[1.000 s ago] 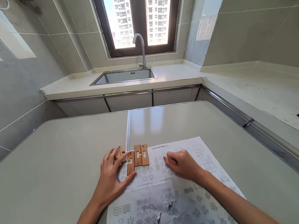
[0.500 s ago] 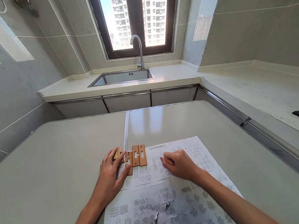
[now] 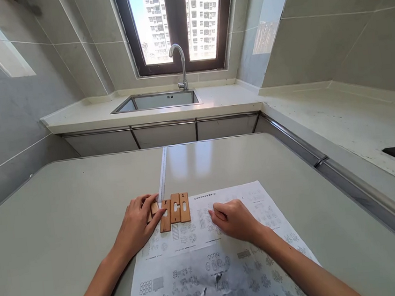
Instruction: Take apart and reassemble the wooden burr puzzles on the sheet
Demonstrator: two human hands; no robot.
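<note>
Several flat wooden puzzle pieces [image 3: 175, 210] with slots and printed numbers lie side by side at the top left corner of a printed instruction sheet [image 3: 212, 259]. My left hand [image 3: 137, 224] curls over the leftmost wooden piece [image 3: 153, 207], its fingertips pinching that piece against the row. My right hand [image 3: 233, 219] rests on the sheet to the right of the pieces, fingers curled into a loose fist with nothing visible in it.
The sheet lies on a pale grey table [image 3: 66, 213] with a seam down its middle. Beyond it a counter holds a steel sink [image 3: 157, 101] and a tap [image 3: 179, 65] under a window. A second counter [image 3: 350, 122] runs along the right.
My left hand's fingers have closed from spread to a pinch on the leftmost wooden piece. The view has shifted slightly; the right hand has stayed put.
</note>
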